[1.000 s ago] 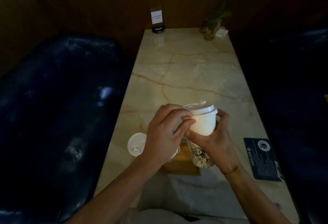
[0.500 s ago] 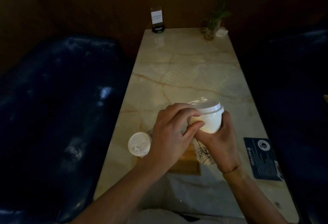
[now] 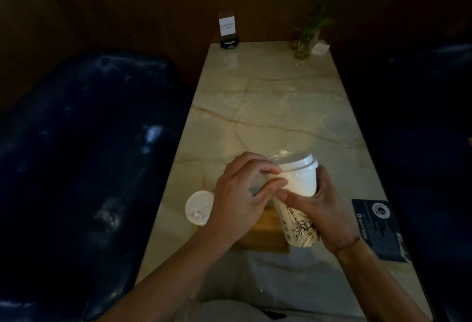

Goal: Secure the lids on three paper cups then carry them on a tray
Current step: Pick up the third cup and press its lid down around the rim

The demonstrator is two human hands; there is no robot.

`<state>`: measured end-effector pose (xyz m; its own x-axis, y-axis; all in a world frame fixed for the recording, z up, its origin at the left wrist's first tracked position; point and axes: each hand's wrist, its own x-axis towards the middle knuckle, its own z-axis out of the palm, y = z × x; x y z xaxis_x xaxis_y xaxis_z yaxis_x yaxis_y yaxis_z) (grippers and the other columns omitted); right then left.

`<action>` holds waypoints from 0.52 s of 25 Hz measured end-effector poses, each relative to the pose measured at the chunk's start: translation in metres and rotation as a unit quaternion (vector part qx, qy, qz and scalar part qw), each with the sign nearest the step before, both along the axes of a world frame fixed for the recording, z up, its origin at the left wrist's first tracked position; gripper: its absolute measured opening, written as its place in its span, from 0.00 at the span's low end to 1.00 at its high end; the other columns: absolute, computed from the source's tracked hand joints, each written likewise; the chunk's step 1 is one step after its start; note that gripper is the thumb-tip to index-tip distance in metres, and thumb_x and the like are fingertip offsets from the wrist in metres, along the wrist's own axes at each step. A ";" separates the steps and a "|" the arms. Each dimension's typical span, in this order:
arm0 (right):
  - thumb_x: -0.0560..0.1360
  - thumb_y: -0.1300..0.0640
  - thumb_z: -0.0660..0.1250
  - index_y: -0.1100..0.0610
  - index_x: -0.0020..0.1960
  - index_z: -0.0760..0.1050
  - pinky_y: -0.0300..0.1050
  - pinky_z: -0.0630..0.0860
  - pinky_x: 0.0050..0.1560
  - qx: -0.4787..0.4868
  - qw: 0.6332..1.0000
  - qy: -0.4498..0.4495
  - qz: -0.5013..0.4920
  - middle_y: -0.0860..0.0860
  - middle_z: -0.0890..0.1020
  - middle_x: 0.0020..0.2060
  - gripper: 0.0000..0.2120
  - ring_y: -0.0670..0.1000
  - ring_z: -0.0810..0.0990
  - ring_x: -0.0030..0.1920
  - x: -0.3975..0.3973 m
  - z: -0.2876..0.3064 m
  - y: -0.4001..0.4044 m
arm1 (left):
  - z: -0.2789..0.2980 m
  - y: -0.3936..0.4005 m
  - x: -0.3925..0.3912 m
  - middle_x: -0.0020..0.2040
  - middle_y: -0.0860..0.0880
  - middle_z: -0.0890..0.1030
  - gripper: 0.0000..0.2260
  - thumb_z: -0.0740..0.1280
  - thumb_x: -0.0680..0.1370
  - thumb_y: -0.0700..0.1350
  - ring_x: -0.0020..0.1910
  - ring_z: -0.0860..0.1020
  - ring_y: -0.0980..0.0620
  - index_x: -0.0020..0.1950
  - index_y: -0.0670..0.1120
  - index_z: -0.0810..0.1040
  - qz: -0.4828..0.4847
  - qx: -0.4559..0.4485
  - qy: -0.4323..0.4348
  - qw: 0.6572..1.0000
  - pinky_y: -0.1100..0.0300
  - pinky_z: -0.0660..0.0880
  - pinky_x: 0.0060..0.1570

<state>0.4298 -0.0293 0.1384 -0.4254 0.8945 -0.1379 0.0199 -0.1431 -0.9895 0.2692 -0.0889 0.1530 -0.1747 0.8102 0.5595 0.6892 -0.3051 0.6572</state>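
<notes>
A tall white paper cup [image 3: 301,222] with a dark line drawing is held tilted above a wooden tray [image 3: 265,232]. Its white lid [image 3: 293,159] sits on the rim. My right hand [image 3: 324,209] grips the cup's body from the right, thumb across its front. My left hand [image 3: 240,199] has its fingertips curled against the lid's left edge and the cup's rim. A second lidded cup [image 3: 199,208] stands left of the tray, partly behind my left hand. A third cup is not visible.
The marble table [image 3: 281,107] runs away from me. A dark blue card [image 3: 380,229] lies near the right edge. A sign holder [image 3: 228,30] and a small plant in a glass [image 3: 305,41] stand at the far end. A dark blue sofa [image 3: 76,155] is on the left.
The held cup has tilted and shifted slightly right, and its lid now sits lower on the rim. My left fingers moved along the lid's edge.
</notes>
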 end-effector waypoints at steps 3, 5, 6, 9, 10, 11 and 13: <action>0.59 0.57 0.82 0.53 0.67 0.59 0.43 0.84 0.45 0.019 0.999 -0.043 0.014 0.51 0.80 0.52 0.45 0.44 0.85 0.48 -0.005 -0.003 0.005 | -0.004 0.002 0.000 0.49 0.53 0.79 0.08 0.73 0.74 0.49 0.49 0.80 0.53 0.50 0.46 0.81 0.017 0.003 0.013 1.000 0.50 0.79 0.49; 0.57 0.55 0.84 0.51 0.67 0.59 0.42 0.83 0.45 0.057 0.995 -0.086 -0.004 0.47 0.79 0.53 0.47 0.44 0.83 0.49 -0.011 -0.008 0.005 | -0.004 0.005 0.002 0.49 0.54 0.79 0.09 0.72 0.75 0.50 0.50 0.79 0.53 0.50 0.47 0.81 0.033 0.001 0.030 0.999 0.49 0.79 0.49; 0.56 0.53 0.84 0.50 0.66 0.60 0.39 0.82 0.44 0.077 0.991 -0.105 -0.024 0.45 0.79 0.52 0.47 0.42 0.82 0.49 -0.015 -0.010 0.004 | -0.004 0.007 0.003 0.49 0.54 0.79 0.09 0.71 0.75 0.51 0.50 0.79 0.53 0.50 0.47 0.80 0.044 0.003 0.049 0.998 0.50 0.78 0.49; 0.57 0.51 0.83 0.45 0.63 0.63 0.28 0.77 0.39 0.113 0.982 -0.123 -0.091 0.38 0.79 0.47 0.42 0.31 0.79 0.47 -0.023 -0.015 -0.003 | -0.004 0.008 0.007 0.50 0.53 0.79 0.08 0.71 0.76 0.51 0.51 0.78 0.54 0.51 0.48 0.80 0.060 0.027 0.103 0.992 0.55 0.76 0.51; 0.57 0.50 0.83 0.43 0.62 0.63 0.26 0.76 0.39 0.119 0.980 -0.119 -0.103 0.36 0.80 0.46 0.41 0.29 0.79 0.47 -0.023 -0.015 -0.004 | -0.004 0.008 0.007 0.50 0.53 0.79 0.08 0.71 0.76 0.51 0.51 0.79 0.54 0.51 0.48 0.80 0.060 0.037 0.109 0.992 0.56 0.75 0.51; 0.57 0.50 0.82 0.42 0.62 0.63 0.27 0.76 0.38 0.121 0.980 -0.115 -0.110 0.32 0.80 0.47 0.40 0.30 0.79 0.47 -0.022 -0.015 -0.005 | -0.005 0.008 0.007 0.50 0.54 0.80 0.08 0.72 0.76 0.51 0.51 0.79 0.55 0.50 0.49 0.80 0.060 0.045 0.109 0.991 0.56 0.75 0.51; 0.57 0.48 0.82 0.40 0.62 0.63 0.29 0.77 0.37 0.127 0.979 -0.113 -0.113 0.26 0.78 0.48 0.39 0.32 0.79 0.48 -0.018 -0.013 -0.006 | -0.005 0.009 0.006 0.50 0.54 0.80 0.08 0.72 0.76 0.51 0.51 0.79 0.56 0.51 0.50 0.80 0.058 0.058 0.093 0.992 0.56 0.75 0.51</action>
